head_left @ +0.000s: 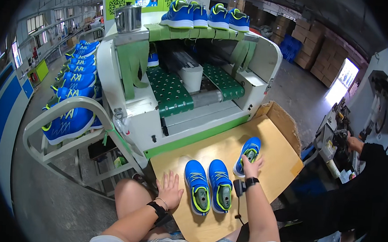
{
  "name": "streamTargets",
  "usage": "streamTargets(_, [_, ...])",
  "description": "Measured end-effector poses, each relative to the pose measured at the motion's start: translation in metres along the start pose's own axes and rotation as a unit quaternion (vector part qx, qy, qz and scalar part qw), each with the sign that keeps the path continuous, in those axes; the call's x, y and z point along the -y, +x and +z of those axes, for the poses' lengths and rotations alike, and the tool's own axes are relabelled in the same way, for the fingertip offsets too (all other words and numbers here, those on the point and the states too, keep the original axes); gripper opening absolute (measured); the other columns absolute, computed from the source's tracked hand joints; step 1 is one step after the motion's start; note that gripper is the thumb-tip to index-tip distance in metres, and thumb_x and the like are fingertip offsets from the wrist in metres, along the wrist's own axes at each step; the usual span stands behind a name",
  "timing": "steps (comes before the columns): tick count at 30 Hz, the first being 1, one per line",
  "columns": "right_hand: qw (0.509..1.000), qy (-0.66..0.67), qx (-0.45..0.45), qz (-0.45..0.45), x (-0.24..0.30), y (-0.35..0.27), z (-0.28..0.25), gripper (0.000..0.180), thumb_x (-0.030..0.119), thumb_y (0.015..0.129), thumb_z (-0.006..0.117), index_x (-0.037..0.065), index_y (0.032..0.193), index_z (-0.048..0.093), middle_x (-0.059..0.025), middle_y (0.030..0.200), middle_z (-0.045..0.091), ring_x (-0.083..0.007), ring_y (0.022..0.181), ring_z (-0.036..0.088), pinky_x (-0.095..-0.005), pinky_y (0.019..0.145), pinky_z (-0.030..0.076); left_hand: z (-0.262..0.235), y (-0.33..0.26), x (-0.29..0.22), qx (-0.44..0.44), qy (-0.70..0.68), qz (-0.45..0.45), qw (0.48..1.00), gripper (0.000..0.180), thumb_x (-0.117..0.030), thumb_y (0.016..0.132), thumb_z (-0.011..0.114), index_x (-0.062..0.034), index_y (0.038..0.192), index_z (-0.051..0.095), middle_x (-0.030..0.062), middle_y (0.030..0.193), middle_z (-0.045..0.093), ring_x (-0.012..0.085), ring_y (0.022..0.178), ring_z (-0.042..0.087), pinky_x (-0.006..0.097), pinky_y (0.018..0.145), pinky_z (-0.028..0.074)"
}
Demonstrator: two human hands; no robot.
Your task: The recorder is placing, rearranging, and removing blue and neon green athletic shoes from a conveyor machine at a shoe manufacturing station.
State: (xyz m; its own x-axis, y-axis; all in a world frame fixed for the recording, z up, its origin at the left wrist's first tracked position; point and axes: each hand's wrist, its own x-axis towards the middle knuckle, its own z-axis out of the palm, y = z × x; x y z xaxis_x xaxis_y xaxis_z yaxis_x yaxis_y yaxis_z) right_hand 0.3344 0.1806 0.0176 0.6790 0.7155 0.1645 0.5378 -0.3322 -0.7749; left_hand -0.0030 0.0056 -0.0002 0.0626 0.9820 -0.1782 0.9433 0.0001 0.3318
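The conveyor machine [192,77] still carries four blue shoes [204,15] on top. In front of it, on the cardboard tabletop [271,155], two shoes [208,185] lie paired; a third shoe [247,155] is gripped by the right hand [251,165]. The left hand [170,189] rests open, flat beside the pair. A shoe rack [71,114] stands left of the machine.
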Motion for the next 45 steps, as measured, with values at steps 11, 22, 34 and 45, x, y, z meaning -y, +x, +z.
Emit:
streamTargets(11, [0.8,0.514,0.309,-0.008,0.109,-0.076,-0.143,0.069,0.008,0.094,0.06,0.003,0.155,0.029,-0.0124,0.137,0.054,-0.025,0.124,0.057,-0.0372,0.106,0.047,-0.112,0.03,-0.041,-0.101,-0.592,0.136,0.788,0.083,-0.045,0.102,0.061,-0.0036,0.162,0.021,0.0175,0.164,0.033,0.0276,0.149,0.036,0.039,0.119,0.035])
streamTargets(22, [0.923,0.146,0.311,-0.174,0.008,-0.201,-0.132,0.079,0.008,0.09,0.071,-0.005,0.155,0.028,-0.03,0.155,0.036,-0.0421,0.146,0.034,-0.0468,0.12,0.028,-0.226,0.088,-0.096,0.132,-0.881,0.13,0.436,0.083,-0.079,0.093,0.04,-0.013,0.143,0.053,0.0114,0.131,0.064,0.0333,0.113,0.066,0.046,0.088,0.056])
streamTargets(34, [0.894,0.384,0.213,-0.088,0.092,-0.112,-0.177,0.054,0.01,0.095,0.067,-0.007,0.143,0.047,-0.0148,0.135,0.057,-0.0221,0.123,0.056,-0.0349,0.107,0.044,-0.192,0.084,-0.037,0.166,-0.788,0.071,0.589,0.055,-0.04,0.109,0.044,-0.0047,0.152,0.042,0.0159,0.152,0.052,0.0311,0.138,0.053,0.05,0.117,0.04])
streamTargets(45, [0.92,-0.087,0.259,-0.281,0.321,0.084,0.023,0.087,0.019,0.099,0.06,0.015,0.165,0.003,-0.028,0.127,0.065,-0.0467,0.12,0.06,-0.0499,0.102,0.047,-0.023,0.043,0.012,-0.084,0.028,0.075,0.993,0.057,-0.037,0.107,0.04,-0.0195,0.16,0.03,0.0136,0.168,0.024,0.0367,0.155,0.023,0.078,0.114,0.017])
